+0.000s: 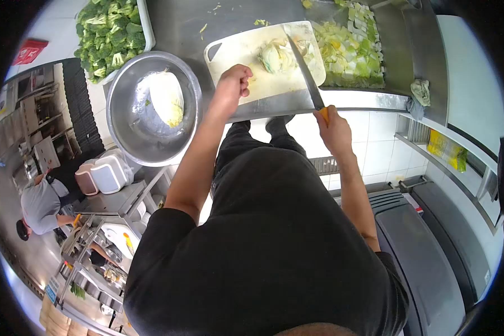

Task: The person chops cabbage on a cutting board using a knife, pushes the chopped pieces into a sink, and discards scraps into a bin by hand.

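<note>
My right hand [336, 133] is wrapped round the yellow handle of a kitchen knife [305, 70]. Its long blade points away from me across the right part of a white cutting board [238, 53]. A piece of napa cabbage [277, 57] lies on the board, left of the blade, with some cut bits beside it. Over the board's left front part, my left hand [233, 88] is curled closed, apart from the cabbage, and nothing shows in its fingers. Chopped cabbage [350, 50] is spread on the steel surface right of the board.
Left of the board, a steel bowl [123, 131] holds a whole napa cabbage [166, 99]. Behind it is a tub of broccoli florets [109, 36]. A crumpled cloth [420, 92] lies at the right edge. Another person [42, 204] bends over a counter at far left.
</note>
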The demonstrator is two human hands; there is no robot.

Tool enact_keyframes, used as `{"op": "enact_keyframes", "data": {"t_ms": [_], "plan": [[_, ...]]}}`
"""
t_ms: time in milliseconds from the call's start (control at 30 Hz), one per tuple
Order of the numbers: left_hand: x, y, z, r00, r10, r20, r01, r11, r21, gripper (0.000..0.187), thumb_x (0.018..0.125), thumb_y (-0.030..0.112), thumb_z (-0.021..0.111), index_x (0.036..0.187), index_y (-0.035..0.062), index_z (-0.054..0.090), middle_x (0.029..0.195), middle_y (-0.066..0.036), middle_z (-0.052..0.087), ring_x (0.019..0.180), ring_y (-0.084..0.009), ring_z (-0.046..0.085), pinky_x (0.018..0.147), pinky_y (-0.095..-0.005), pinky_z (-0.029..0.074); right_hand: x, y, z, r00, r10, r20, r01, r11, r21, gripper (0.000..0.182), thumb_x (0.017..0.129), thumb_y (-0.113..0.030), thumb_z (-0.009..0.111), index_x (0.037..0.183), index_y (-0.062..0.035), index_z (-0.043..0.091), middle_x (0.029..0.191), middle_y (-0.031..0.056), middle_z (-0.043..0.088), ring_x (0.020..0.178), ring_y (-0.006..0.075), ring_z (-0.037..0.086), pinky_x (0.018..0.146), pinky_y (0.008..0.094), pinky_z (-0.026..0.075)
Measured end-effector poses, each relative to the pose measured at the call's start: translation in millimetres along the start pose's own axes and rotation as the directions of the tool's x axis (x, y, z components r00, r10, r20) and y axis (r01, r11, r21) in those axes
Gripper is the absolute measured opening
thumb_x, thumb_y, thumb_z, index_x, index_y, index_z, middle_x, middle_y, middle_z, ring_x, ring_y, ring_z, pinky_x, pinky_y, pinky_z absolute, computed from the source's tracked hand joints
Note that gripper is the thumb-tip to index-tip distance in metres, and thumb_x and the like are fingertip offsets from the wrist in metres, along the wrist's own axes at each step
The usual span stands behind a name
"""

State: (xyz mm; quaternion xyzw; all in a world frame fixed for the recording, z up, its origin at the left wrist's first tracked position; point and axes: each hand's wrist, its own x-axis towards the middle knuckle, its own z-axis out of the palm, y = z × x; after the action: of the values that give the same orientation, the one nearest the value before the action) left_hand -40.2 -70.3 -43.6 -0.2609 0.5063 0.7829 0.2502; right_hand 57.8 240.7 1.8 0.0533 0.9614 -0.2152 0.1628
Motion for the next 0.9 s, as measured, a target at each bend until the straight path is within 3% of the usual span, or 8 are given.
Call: {"op": "enact_keyframes", "data": {"t_ms": [100,200,300,400,500,600,700,900], "plan": [[31.3,-25.6,15.8,0.95,0.294,-0.103,-0.161,0.747,0.645,0.029,0.098,0.029,0.062,0.093,0.0003,0.067,0.078,-0.006,0.063,0.067,-0.0187,0.058,0.062,-0.0339,0.048,-6.0,-13.1,1.8,1.0,0.0,0.024,0.0,1.0,0.012,0.036,0.103,-0.038,0.066,0.102,-0.0046,0.054,0.075,0.0237,0.07,0.07,0.0478,0.068,0.06,0.0563,0.051],[55.2,-28.4,24.7,0.879,0.474,0.051,-0.255,0.377,0.891,0.046,0.096,0.043,0.068,0.094,-0.003,0.068,0.081,-0.016,0.07,0.076,-0.0309,0.068,0.071,-0.0416,0.054,-9.8,-20.2,4.6,0.998,0.033,0.051,-0.031,0.999,-0.03,0.035,0.102,-0.04,0.065,0.107,-0.0066,0.057,0.075,0.0214,0.071,0.072,0.0458,0.07,0.062,0.0561,0.055],[50.6,-15.4,38.4,0.925,0.379,0.019,-0.154,0.331,0.931,0.052,0.094,0.05,0.071,0.092,-0.0022,0.068,0.086,-0.023,0.071,0.086,-0.0391,0.071,0.08,-0.0468,0.055,-13.1,-25.7,5.3,0.997,0.053,0.049,-0.051,0.998,-0.046,0.034,0.102,-0.04,0.064,0.108,-0.0066,0.058,0.078,0.0208,0.072,0.074,0.0447,0.071,0.064,0.0556,0.056],[47.6,-9.4,48.2,0.949,0.315,0.002,-0.095,0.279,0.956,0.05,0.095,0.046,0.072,0.107,-0.0027,0.067,0.108,-0.021,0.07,0.11,-0.0382,0.068,0.092,-0.0475,0.055,-11.5,-24.1,4.7,0.997,0.048,0.058,-0.044,0.996,-0.076,0.034,0.103,-0.039,0.064,0.11,-0.0063,0.058,0.08,0.0203,0.073,0.076,0.0438,0.072,0.065,0.0549,0.056],[64.2,-21.4,44.5,0.943,0.331,0.034,-0.123,0.253,0.96,0.052,0.096,0.042,0.072,0.118,-0.0038,0.061,0.117,-0.024,0.065,0.118,-0.0397,0.064,0.097,-0.0492,0.055,-11.4,-22.1,1.3,0.996,0.043,0.081,-0.033,0.993,-0.117,0.034,0.102,-0.038,0.064,0.112,-0.006,0.059,0.082,0.0199,0.073,0.078,0.0428,0.073,0.066,0.0541,0.057],[76.1,-18.9,30.4,0.901,0.388,0.193,-0.225,0.038,0.974,0.046,0.097,0.037,0.071,0.118,-0.0018,0.057,0.116,-0.025,0.064,0.112,-0.0415,0.065,0.095,-0.0509,0.054,-15.7,-20.4,-3.8,0.997,0.044,0.061,-0.036,0.992,-0.123,0.034,0.102,-0.038,0.064,0.112,-0.006,0.058,0.083,0.0192,0.073,0.079,0.042,0.073,0.066,0.0536,0.057],[72.7,3.4,22.9,0.912,0.272,0.306,-0.297,-0.076,0.952,0.041,0.098,0.031,0.07,0.119,-0.0006,0.057,0.119,-0.026,0.063,0.113,-0.044,0.064,0.097,-0.0526,0.053,-21.3,-18.2,-8.6,0.997,0.057,0.043,-0.051,0.989,-0.137,0.032,0.102,-0.037,0.064,0.109,-0.0066,0.056,0.084,0.0184,0.072,0.078,0.041,0.073,0.066,0.0527,0.057],[80.0,16.8,10.7,0.901,0.157,0.404,-0.398,-0.07,0.915,0.039,0.102,0.032,0.065,0.123,0.0006,0.056,0.122,-0.027,0.061,0.115,-0.0484,0.063,0.098,-0.0543,0.053,-39.7,-30.2,-6.1,0.999,-0.029,0.034,0.033,0.988,-0.151,0.027,0.103,-0.034,0.062,0.107,-0.009,0.053,0.09,0.016,0.071,0.077,0.0395,0.073,0.065,0.0503,0.058]]}}
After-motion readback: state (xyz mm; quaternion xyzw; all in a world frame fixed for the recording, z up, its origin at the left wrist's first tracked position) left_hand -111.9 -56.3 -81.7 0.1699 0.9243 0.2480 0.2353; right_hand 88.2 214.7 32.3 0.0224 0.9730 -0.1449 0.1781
